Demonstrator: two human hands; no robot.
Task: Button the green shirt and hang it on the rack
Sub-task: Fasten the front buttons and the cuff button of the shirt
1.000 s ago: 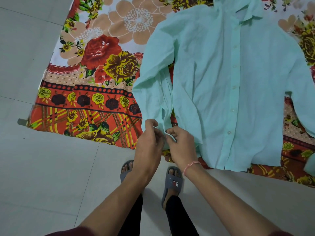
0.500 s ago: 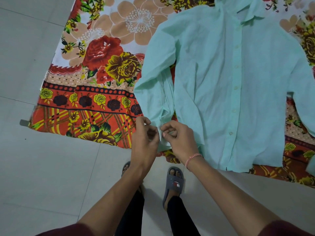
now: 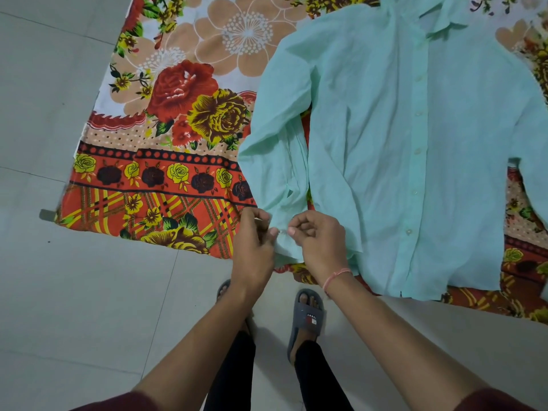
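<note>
The light green shirt [image 3: 415, 149] lies flat, front up, on a flowered cloth, its front placket closed with a row of pale buttons. Its left sleeve is folded down toward me, and the cuff [image 3: 286, 247] sits between my two hands. My left hand [image 3: 255, 244] pinches the cuff's left edge. My right hand [image 3: 318, 243] pinches the right edge, thumb and forefinger meeting at a small button. The rack is out of view.
The flowered cloth [image 3: 166, 149] covers the pale tiled floor [image 3: 74, 292] and ends just ahead of my feet in grey slippers [image 3: 307, 315]. The shirt's other sleeve runs off the right edge.
Both hands have stayed on the sleeve cuff and shifted slightly up and apart, working its edges. The shirt body has not moved.
</note>
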